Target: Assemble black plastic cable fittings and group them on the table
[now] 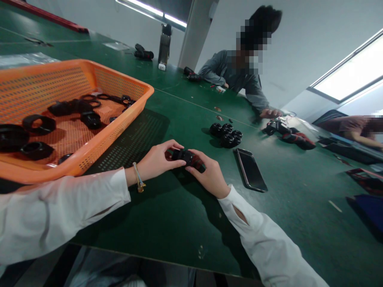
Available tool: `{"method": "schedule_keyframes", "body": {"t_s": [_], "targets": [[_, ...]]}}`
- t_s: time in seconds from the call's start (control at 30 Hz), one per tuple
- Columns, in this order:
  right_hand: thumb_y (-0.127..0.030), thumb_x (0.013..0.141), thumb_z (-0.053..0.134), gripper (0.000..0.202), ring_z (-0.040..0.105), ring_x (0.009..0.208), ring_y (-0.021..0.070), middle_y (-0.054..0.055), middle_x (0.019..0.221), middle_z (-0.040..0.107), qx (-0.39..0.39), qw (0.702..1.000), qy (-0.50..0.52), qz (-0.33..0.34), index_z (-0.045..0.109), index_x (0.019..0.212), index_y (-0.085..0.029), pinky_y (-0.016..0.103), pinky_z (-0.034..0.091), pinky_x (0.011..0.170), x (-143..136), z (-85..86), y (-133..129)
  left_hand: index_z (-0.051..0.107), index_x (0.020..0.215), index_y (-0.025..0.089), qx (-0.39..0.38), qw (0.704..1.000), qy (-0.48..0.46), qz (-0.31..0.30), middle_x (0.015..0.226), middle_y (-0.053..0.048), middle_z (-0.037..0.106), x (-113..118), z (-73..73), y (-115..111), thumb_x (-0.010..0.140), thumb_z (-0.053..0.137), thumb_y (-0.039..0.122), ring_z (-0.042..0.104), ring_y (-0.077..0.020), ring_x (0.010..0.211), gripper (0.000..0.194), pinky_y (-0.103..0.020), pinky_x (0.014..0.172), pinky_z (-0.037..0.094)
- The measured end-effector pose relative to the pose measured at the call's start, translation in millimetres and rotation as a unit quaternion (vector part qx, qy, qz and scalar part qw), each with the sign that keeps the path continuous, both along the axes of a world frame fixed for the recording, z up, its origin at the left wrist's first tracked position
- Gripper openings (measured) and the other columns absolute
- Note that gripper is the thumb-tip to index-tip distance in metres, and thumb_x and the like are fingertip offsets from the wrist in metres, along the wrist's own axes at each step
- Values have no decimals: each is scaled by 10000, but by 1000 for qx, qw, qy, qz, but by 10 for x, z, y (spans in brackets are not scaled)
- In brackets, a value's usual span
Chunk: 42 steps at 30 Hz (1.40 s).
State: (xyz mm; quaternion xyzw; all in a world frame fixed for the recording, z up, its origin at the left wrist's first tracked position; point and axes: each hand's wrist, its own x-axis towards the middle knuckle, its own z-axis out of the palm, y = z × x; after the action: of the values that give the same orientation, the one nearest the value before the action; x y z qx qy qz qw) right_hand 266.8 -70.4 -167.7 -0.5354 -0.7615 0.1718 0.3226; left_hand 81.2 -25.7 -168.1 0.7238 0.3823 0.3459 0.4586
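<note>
A small black cylindrical part [183,156] is held just over the green table [167,215], near its front edge. Thumb and fingers of my left hand [161,161] close round its left end. My right hand [208,172] grips the other end, where a darker reddish piece shows between the fingers. Beyond my right hand stands a cluster of several black round parts [226,134]. A phone [251,169] lies to the right of that hand, screen up.
An orange basket [119,129] with several black rings and fittings fills the left. Across the table a person [239,75] in grey reaches toward a black and red device [289,133]. A bottle [164,46] stands at the back; another person [350,127] is at far right.
</note>
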Motion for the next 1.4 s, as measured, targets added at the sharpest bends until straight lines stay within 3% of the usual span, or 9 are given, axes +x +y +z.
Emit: {"method": "schedule_keyframes", "body": {"t_s": [0.37,0.77,1.0,1.17,1.4], "targets": [[-228,765,613,326,668,811,191,64,976,715,14,1000,3,0,619,1089,-189,322,541,728,5,-32,18,554,993,169,-1,1000,-8,-18,960,-45,629,-11,-13,3,609,735,319,631,-175,762,450,-362,751,532],[-269,799,579,285,642,731,190,58,850,695,18,999,-30,2,623,1066,-179,319,523,670,5,-20,21,574,997,174,14,1000,13,-9,941,-35,646,-13,-10,-1,641,725,319,629,-161,742,413,-324,723,526],[-256,750,608,449,655,782,189,59,952,689,14,1000,1,7,533,1188,-191,330,531,710,-2,-20,2,582,988,171,7,1000,1,-12,938,-40,645,-13,-21,4,649,717,338,629,-170,766,402,-320,713,521],[-188,708,606,420,648,711,169,2,818,670,7,1000,16,7,530,1120,-220,300,524,659,-10,-23,3,579,979,175,0,1000,10,-5,873,-18,645,-13,-3,1,653,719,318,620,-153,730,382,-310,703,518],[-194,726,614,367,651,752,169,23,867,681,3,1000,23,12,552,1087,-212,296,522,674,-19,-19,5,585,956,175,-1,1000,10,-2,871,-21,637,-11,1,6,672,700,336,618,-154,734,345,-286,662,521]]}}
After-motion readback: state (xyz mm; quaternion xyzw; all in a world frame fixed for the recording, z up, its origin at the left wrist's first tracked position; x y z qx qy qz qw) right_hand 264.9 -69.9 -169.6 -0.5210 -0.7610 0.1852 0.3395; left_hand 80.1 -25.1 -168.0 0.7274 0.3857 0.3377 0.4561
